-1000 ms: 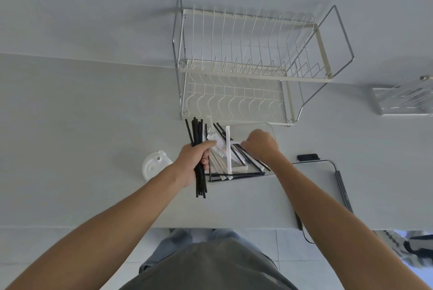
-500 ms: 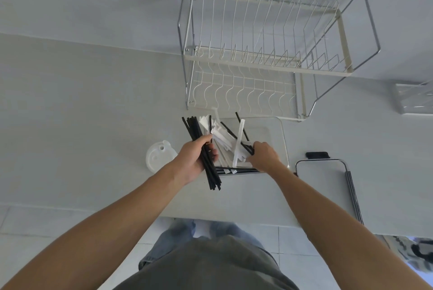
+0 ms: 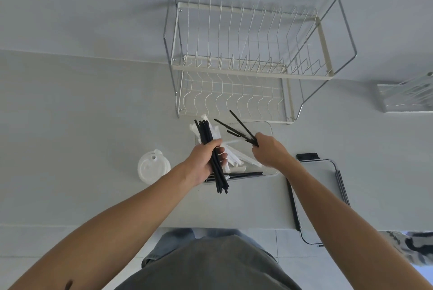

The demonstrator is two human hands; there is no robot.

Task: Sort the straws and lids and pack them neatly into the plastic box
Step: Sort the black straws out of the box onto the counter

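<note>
I see the left hand [image 3: 203,162] wrapped tight around a bundle of black straws [image 3: 212,149], its ends sticking out past the fist on both sides. The right hand [image 3: 269,152] pinches a few more black straws [image 3: 239,128] that fan out beyond its fingertips, up toward the wire dish rack [image 3: 248,64]. Under both grips sits the clear plastic box [image 3: 269,128], with white wrapped straws [image 3: 234,156] and some black ones lying inside; its near edge shows just below the left fist. A stack of white lids [image 3: 153,169] rests on the counter [image 3: 70,125] left of the left grip, apart from the box. Left of that, I see open counter. Right of the right wrist lies a flat framed tray [image 3: 328,186], close to the counter's front edge.
</note>
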